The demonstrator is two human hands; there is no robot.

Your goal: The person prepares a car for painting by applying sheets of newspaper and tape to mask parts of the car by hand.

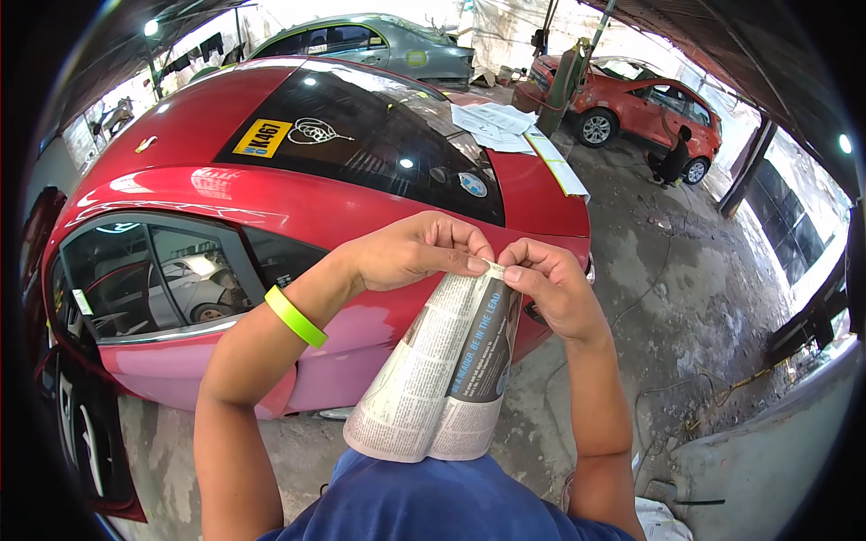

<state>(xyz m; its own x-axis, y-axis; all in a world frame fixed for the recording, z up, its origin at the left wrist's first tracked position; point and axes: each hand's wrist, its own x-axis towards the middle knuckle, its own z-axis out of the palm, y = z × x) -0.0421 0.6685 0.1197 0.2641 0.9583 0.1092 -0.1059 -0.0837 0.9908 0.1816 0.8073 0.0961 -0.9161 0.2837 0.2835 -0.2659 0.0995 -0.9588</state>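
Note:
A sheet of newspaper hangs in front of my chest, gathered narrow at the top and flaring wider toward its lower edge. It carries columns of print and a dark panel with blue lettering. My left hand, below a yellow-green wristband, pinches the top edge between thumb and fingers. Close beside it, my right hand pinches the same edge at its right corner. Both sets of fingertips nearly meet at the narrow top. Behind the newspaper stands a red car with dull pinkish patches along its lower side.
Paper sheets lie on the red car's rear. A grey car stands behind it. At the back right, a person crouches beside an orange-red car, near a tall green gas cylinder. Hoses or cables cross the concrete floor.

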